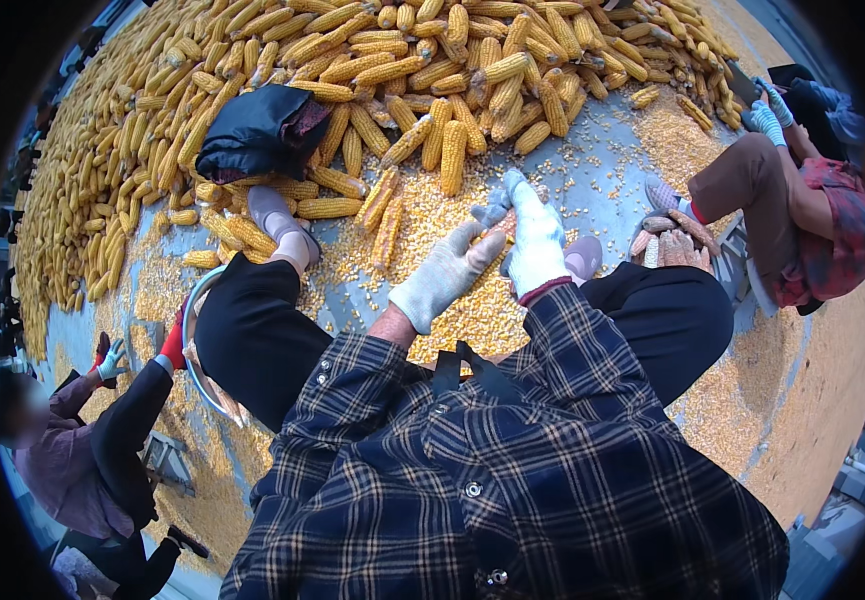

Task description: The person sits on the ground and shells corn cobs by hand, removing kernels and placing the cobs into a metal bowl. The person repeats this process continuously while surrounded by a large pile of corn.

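My left hand (444, 274), in a pale knit work glove, is in front of me with its thumb and fingers against a corn cob (506, 225). The cob looks pinkish and at least partly stripped of kernels; most of it is hidden by the gloves. My right hand (535, 232), in a white glove with a dark red cuff, closes around the same cob from the other side. Loose yellow kernels (477, 319) are heaped below both hands. Two partly shelled ears (386, 232) lie on the ground just beyond my left hand.
A large pile of corn ears (432, 75) rises ahead, with a black cloth bundle (260, 135) on it. Stripped cobs (676, 247) fill a container by my right knee. A rimmed tub (194, 330) stands by my left knee. Other people (826, 225) sit on both sides.
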{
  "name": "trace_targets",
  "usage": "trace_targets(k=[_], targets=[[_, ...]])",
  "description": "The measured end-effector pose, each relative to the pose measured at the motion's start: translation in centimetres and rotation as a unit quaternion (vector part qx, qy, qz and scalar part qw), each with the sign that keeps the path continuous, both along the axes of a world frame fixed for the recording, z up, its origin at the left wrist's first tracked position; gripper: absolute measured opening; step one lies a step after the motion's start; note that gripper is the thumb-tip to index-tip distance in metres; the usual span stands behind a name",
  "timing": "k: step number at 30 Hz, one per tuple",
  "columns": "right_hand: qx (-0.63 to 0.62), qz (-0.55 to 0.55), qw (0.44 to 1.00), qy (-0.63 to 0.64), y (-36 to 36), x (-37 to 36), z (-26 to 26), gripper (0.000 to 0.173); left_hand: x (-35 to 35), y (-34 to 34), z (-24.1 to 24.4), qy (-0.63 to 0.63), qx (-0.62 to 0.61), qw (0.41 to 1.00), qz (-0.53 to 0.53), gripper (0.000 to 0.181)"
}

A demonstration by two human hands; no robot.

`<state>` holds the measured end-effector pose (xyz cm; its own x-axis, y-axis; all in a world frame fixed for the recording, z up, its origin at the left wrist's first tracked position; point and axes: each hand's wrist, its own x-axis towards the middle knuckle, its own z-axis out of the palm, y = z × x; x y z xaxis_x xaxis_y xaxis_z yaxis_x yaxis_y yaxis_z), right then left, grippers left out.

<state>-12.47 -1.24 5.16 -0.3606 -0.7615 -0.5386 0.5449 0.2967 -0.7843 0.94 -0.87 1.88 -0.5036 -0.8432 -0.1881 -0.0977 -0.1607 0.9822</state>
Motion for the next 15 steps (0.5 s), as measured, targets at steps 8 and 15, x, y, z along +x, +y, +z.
trace_targets(k=[8, 15], targets=[[0.018, -0.041, 0.998, 0.04, 0.3, 0.0, -0.6, 0.038, -0.8, -0.1, -1.1, 0.039, 0.038, 0.995, 0.088, 0.04], [-0.021, -0.086, 0.996, -0.016, 0.0, 0.6, -0.9, 0.04, 0.1, -1.0, 0.3, -0.111, 0.028, 0.987, 0.115, 0.058]])
